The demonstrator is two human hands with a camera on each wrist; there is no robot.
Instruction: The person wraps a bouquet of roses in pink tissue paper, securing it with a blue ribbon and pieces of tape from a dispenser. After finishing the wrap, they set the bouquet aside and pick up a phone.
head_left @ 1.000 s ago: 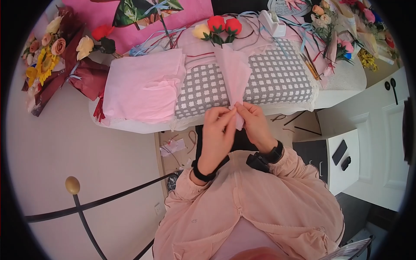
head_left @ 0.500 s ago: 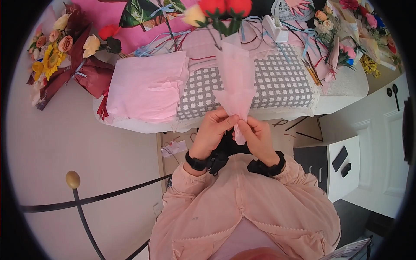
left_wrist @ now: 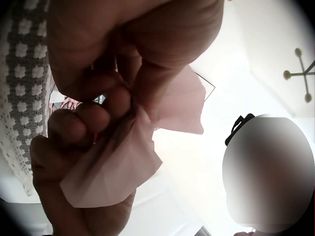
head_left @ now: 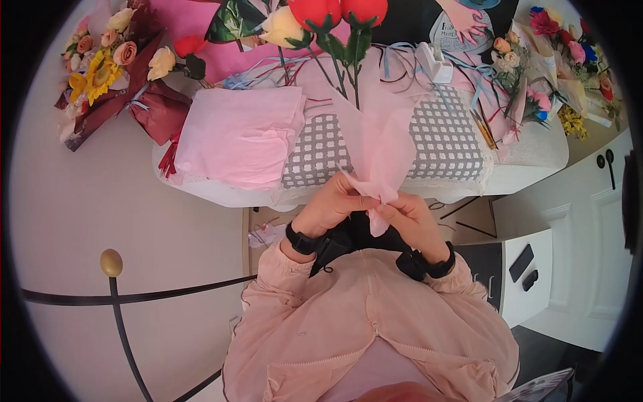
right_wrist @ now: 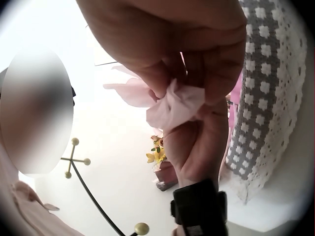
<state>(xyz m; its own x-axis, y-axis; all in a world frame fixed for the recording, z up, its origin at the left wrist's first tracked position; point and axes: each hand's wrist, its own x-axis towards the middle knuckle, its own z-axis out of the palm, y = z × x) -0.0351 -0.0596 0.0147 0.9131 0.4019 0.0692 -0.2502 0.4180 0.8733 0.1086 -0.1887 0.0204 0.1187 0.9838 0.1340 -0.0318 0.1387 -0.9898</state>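
A small bouquet of two red flowers (head_left: 315,12) and a cream rose (head_left: 284,28) with green stems stands in pink wrapping paper (head_left: 382,144). The left hand (head_left: 329,206) pinches the paper's gathered lower end between thumb and fingers. Right beside it, the right hand (head_left: 416,222) pinches the same narrow neck, thumb on the near side. A short crumpled tail of paper (left_wrist: 115,167) sticks out below the fingers in the left wrist view. In the right wrist view the bunched paper (right_wrist: 174,108) sits between both hands; the stem ends are hidden inside it.
A stack of pink paper (head_left: 234,137) lies left on the table, next to a grey-and-white checked cloth (head_left: 315,151). Wrapped bouquets stand at the left (head_left: 104,74) and right (head_left: 569,60). Ribbons and a white box-like holder (head_left: 435,63) lie behind.
The bouquet has tilted up toward the head camera, its flowers now larger and higher in view. Both hands have come nearer the body, and the paper has fanned out wider above them.
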